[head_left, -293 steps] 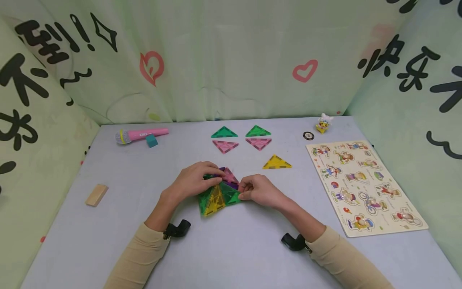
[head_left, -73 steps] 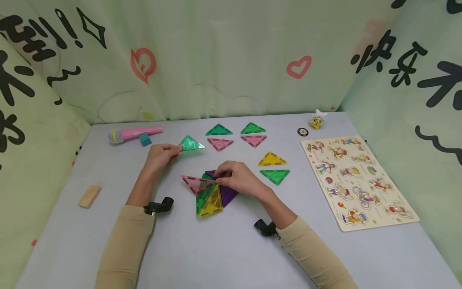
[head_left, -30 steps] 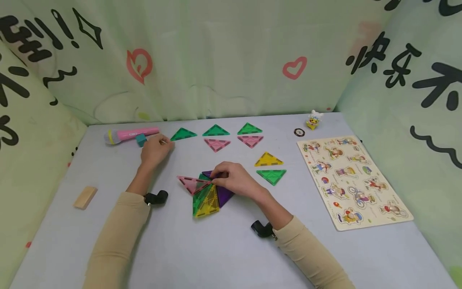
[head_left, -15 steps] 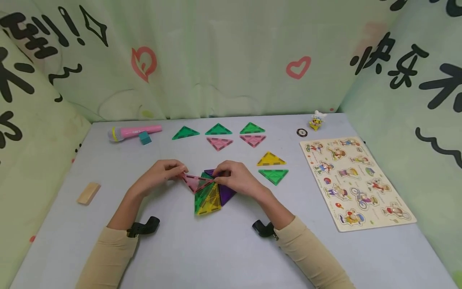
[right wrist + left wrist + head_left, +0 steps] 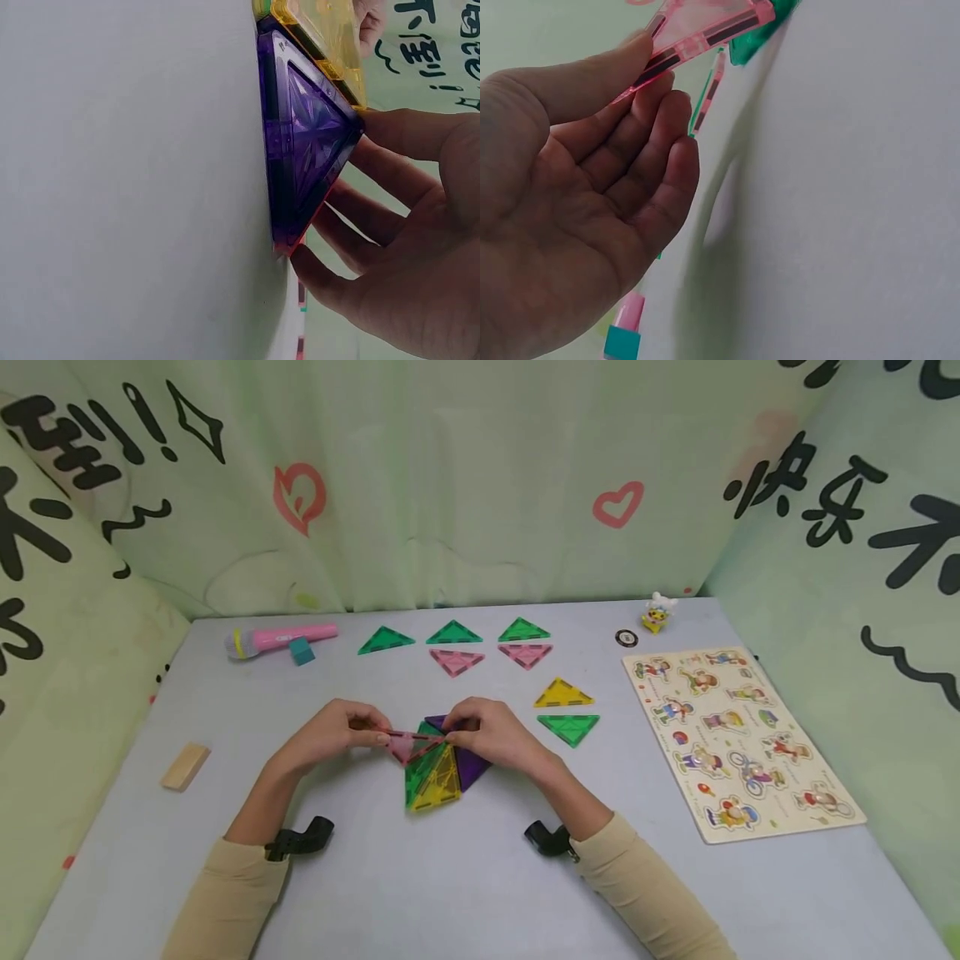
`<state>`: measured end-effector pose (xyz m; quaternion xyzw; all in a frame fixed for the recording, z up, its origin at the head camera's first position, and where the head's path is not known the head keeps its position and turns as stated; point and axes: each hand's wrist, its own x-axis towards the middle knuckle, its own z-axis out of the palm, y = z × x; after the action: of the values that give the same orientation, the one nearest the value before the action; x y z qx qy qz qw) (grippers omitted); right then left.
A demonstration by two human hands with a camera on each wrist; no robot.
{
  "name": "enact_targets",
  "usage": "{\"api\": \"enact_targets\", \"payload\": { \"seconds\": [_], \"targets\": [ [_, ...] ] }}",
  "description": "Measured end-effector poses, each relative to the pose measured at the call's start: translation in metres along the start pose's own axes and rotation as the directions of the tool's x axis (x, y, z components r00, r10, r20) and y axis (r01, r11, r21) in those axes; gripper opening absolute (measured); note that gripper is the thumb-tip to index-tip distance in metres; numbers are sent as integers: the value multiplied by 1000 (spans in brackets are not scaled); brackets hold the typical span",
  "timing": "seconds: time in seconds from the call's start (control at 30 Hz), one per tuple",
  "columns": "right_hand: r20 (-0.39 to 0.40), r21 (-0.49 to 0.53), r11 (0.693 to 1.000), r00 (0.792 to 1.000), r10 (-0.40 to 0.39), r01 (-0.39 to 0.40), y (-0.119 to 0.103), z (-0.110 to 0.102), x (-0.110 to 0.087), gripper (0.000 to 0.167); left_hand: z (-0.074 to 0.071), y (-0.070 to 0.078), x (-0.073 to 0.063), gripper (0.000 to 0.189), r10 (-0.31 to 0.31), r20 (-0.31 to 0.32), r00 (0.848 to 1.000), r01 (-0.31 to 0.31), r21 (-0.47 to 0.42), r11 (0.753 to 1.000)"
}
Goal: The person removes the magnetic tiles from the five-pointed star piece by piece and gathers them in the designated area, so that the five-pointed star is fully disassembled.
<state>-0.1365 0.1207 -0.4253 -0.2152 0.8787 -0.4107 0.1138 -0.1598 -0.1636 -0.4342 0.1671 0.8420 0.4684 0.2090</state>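
My left hand (image 5: 337, 733) pinches the outer corner of a pink triangular magnetic tile (image 5: 402, 747) between thumb and fingers; the left wrist view shows that grip on the pink tile (image 5: 705, 30) closely. The tile slants over a raised cluster of green (image 5: 418, 770), yellow (image 5: 441, 783) and purple (image 5: 472, 768) triangular tiles. At the cluster's top, my right hand (image 5: 493, 731) pinches the meeting corners. In the right wrist view, its thumb touches the tip of the purple tile (image 5: 311, 142), with fingers behind. My right hand hides part of the cluster's far side.
Behind lie green (image 5: 453, 632) and pink (image 5: 456, 662) triangles. A yellow triangle (image 5: 563, 692) and a green one (image 5: 570, 728) lie to the right, near a picture puzzle board (image 5: 742, 743). A toy microphone (image 5: 285, 639), teal cube (image 5: 302, 651) and wooden block (image 5: 185, 767) are left.
My left hand set a green tile down at the back left, then came back and took the pink tile's corner, tilting it. My right hand has stayed at the cluster since 2.4 seconds ago.
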Motion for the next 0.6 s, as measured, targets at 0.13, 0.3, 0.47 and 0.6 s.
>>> {"api": "enact_targets", "payload": {
  "seconds": [0.13, 0.3, 0.47, 0.6],
  "targets": [
    [9, -13, 1000, 1000, -12, 12, 0, 2, 0, 13, 0, -2, -1, 14, 9, -7, 1000, -9, -12, 1000],
    [7, -15, 1000, 1000, -3, 3, 0, 3, 0, 13, 1, -4, 1, 16, 7, -13, 1000, -8, -28, 1000],
    [15, -15, 1000, 1000, 0, 0, 0, 1, 0, 13, 1, -6, 1, 20, -8, -36, 999, 6, -51, 999],
    [20, -19, 1000, 1000, -6, 6, 0, 0, 0, 13, -3, -8, 0, 26, -15, -59, 998, 9, -103, 995]
  ]
}}
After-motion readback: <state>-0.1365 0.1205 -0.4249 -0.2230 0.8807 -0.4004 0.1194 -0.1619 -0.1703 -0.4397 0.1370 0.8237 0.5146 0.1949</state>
